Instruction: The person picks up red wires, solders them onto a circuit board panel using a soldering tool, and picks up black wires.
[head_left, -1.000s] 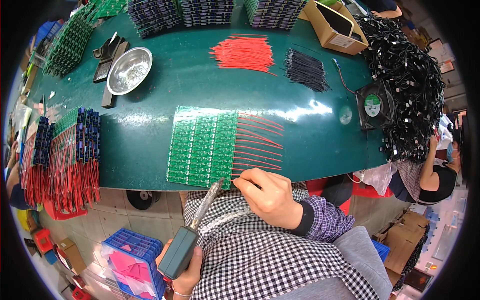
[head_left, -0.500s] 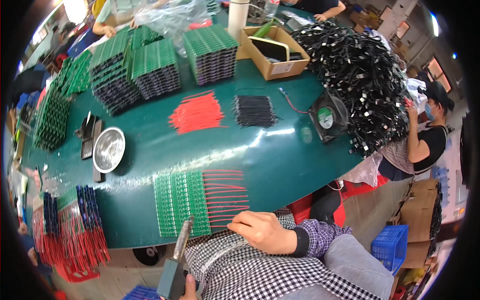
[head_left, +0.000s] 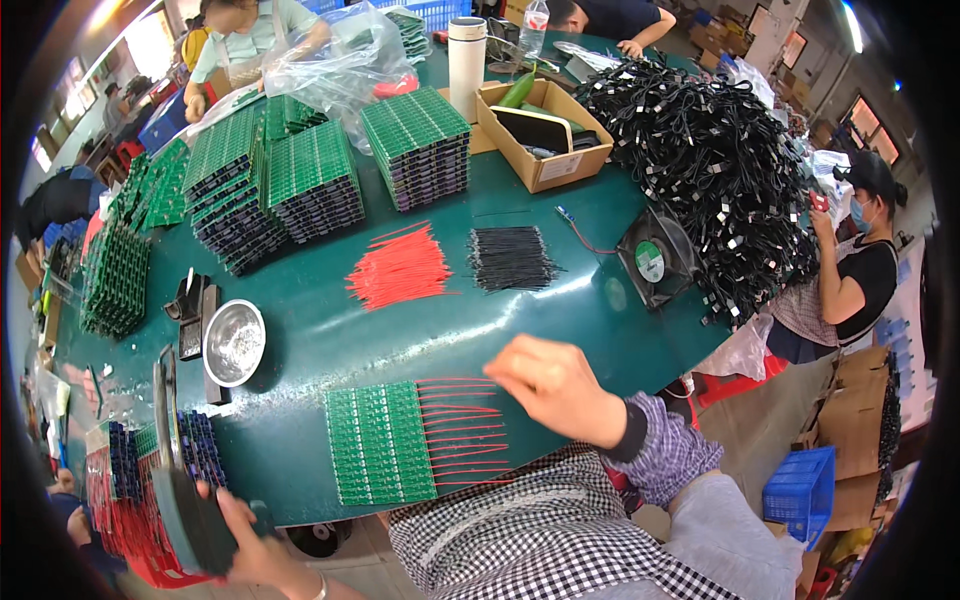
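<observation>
Holding soldering gun (head_left: 192,518), left hand (head_left: 256,547); right hand (head_left: 560,390), near red wires (head_left: 465,429)

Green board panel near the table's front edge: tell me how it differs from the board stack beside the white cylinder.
The panel looks like one flat layer, while the stack rises many layers high. Red wires reach out from the panel's right side; none show on the stack. The panel lies closer to the person than the stack. Both have green top faces.
</observation>
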